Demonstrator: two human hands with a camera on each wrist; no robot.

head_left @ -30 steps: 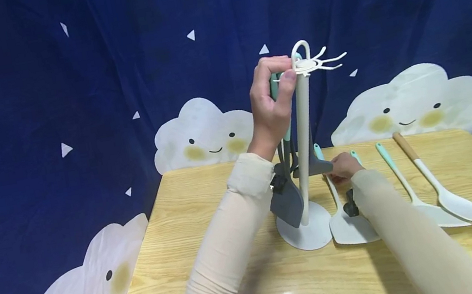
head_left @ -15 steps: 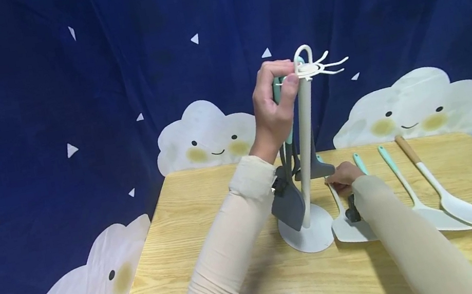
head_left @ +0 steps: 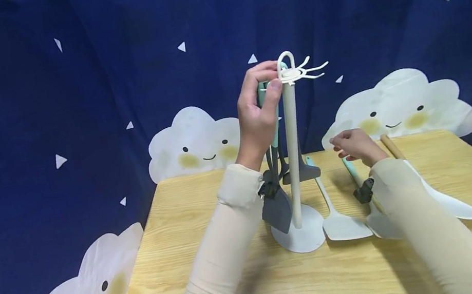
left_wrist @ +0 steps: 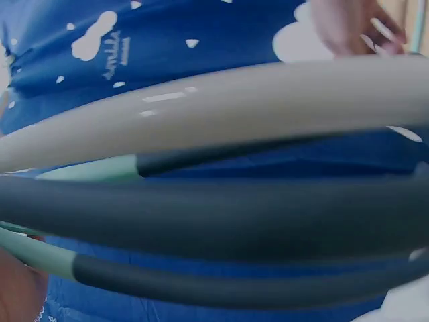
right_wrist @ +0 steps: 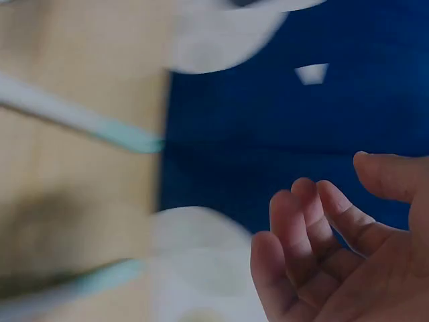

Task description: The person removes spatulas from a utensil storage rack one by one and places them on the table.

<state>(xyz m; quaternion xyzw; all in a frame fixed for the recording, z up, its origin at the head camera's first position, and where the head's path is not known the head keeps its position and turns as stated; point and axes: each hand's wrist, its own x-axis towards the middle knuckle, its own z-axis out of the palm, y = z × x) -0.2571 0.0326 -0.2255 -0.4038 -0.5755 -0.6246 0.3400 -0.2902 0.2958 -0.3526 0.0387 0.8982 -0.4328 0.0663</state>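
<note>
A white utensil stand rises on a round base (head_left: 309, 238), its pole (head_left: 293, 142) crowned by a ring of hooks (head_left: 314, 71). My left hand (head_left: 259, 117) grips this top, thumb and fingers against the hook ring. Dark utensils with green handles hang below it, among them a dark turner (head_left: 278, 213). In the left wrist view their dark shafts (left_wrist: 221, 218) run close past the camera. My right hand (head_left: 356, 144) is above the table's far side, fingers loosely bent and holding nothing. A turner with a turquoise handle (head_left: 351, 171) lies under it.
To the right of the base lies a pale turner (head_left: 347, 227). A big white spoon (head_left: 459, 206) with a wooden handle (head_left: 390, 144) lies farther right, partly behind my right sleeve. A blue curtain (head_left: 176, 11) with clouds hangs behind the table (head_left: 197, 195).
My right hand has risen from beside the pale turner's handle and moved right. My left hand keeps its grip on the stand. The whole head view has shifted slightly.
</note>
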